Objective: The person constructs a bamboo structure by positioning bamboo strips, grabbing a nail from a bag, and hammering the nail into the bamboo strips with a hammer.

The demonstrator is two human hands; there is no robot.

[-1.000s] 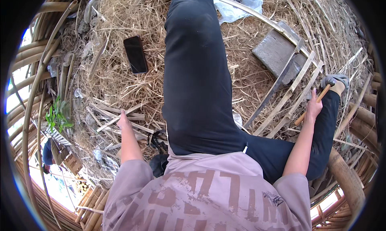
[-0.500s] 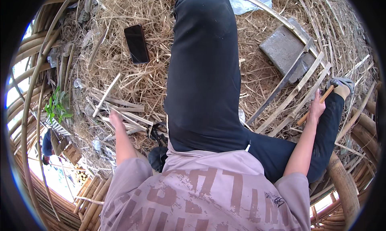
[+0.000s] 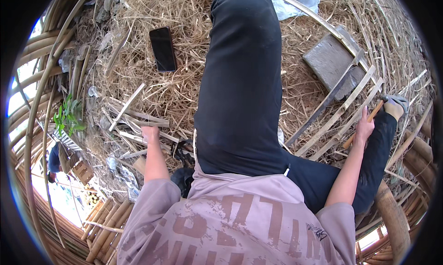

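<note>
My right hand (image 3: 365,128) is wrapped round the wooden handle of a hammer (image 3: 377,110), held beside my bent leg at the right. The hammer's dark head points away, close to my foot. My left hand (image 3: 150,134) is low over a pile of split bamboo pieces (image 3: 134,112) at the left. Its fingers look curled, and what they hold, if anything, is hidden. Long bamboo strips (image 3: 347,103) lie on the ground left of the hammer, alongside a long grey flat blade (image 3: 339,86).
A grey stone block (image 3: 330,57) sits under the far ends of the strips. A black phone (image 3: 163,49) lies on straw-like shavings. My outstretched leg (image 3: 242,80) crosses the middle. Clear plastic (image 3: 300,2), a green plant (image 3: 69,116) and bamboo poles (image 3: 394,219) stand or lie around.
My left hand has moved right, nearer my body, along the bamboo pile. The right hand keeps its hold on the hammer, almost still. The whole view has shifted slightly.
</note>
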